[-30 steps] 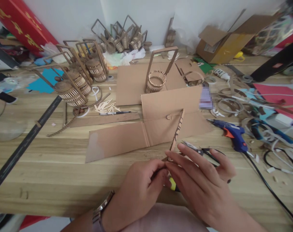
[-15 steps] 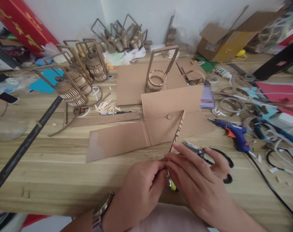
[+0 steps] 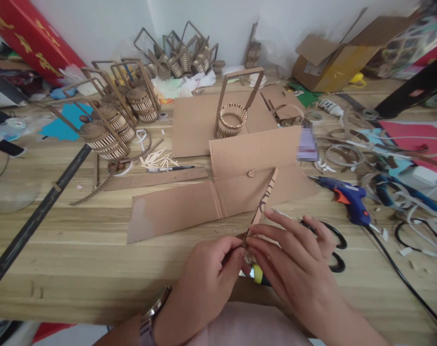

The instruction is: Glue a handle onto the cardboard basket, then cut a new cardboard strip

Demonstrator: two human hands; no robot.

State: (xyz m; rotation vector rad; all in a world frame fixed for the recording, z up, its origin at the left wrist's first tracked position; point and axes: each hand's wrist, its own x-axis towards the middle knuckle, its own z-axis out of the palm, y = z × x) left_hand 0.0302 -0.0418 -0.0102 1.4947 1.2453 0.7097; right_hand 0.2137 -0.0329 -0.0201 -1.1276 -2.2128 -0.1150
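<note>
A narrow cardboard strip (image 3: 264, 198) with dark printed marks rises at a slant from between my hands. My left hand (image 3: 214, 271) pinches its near end between thumb and curled fingers. Thumb and fingertips of my right hand (image 3: 294, 259) close on the same end, while its outer fingers are raised and spread. Black-handled scissors (image 3: 339, 235) lie under and beyond my right hand, their blades mostly covered. Below my hands is a yellow-and-dark object (image 3: 257, 274), largely hidden. Beyond the strip lies a folded cardboard sheet (image 3: 182, 209).
A small handled basket (image 3: 231, 126) stands on flat cardboard (image 3: 191, 125). To the right lie a blue glue gun (image 3: 351, 197) with its cord and tangled strips (image 3: 344, 154). Several lidded baskets (image 3: 105, 139), small sticks (image 3: 155, 159) and a pen (image 3: 171, 168) are at the left.
The strip has turned slightly, showing more of its flat face. My right hand's fingers have lifted and shifted a little, covering more of the scissor blades. My left hand stays nearly in place.
</note>
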